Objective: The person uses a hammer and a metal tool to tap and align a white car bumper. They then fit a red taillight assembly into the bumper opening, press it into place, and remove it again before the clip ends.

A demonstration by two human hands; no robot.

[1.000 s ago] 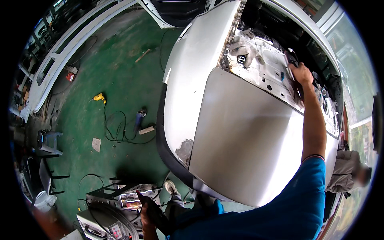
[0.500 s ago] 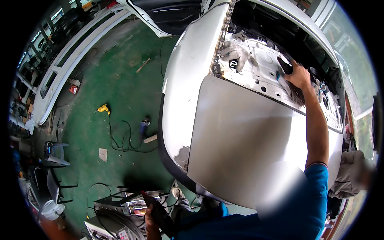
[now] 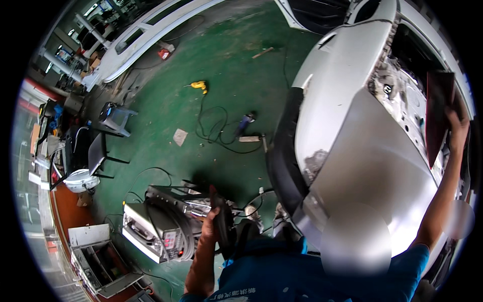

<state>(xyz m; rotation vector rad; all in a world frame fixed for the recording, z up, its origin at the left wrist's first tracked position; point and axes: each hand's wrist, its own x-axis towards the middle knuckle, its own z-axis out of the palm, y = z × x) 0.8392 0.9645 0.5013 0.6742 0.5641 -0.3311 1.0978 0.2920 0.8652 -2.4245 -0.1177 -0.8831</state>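
Note:
I stand against a silver car body (image 3: 352,151) whose top is open, showing bare metal inside. My right hand (image 3: 457,132) reaches up at the far right and grips the edge of a flat dark reddish panel (image 3: 436,108) standing over the opening. My left hand (image 3: 210,227) hangs low by my hip, closed around a black tool (image 3: 223,226) that points upward. My blue shirt fills the lower edge.
On the green floor lie a grey machine on a cart (image 3: 158,224), a yellow drill (image 3: 200,86), a grinder (image 3: 245,122) with looped cables, a plastic stool (image 3: 114,117) and a dark chair (image 3: 95,151). A white car panel (image 3: 146,35) lies at the far left.
The view has swung left, shifting the car to the right. My right hand, earlier down inside the opening, now holds the dark panel raised on edge. The left hand stays low with its tool.

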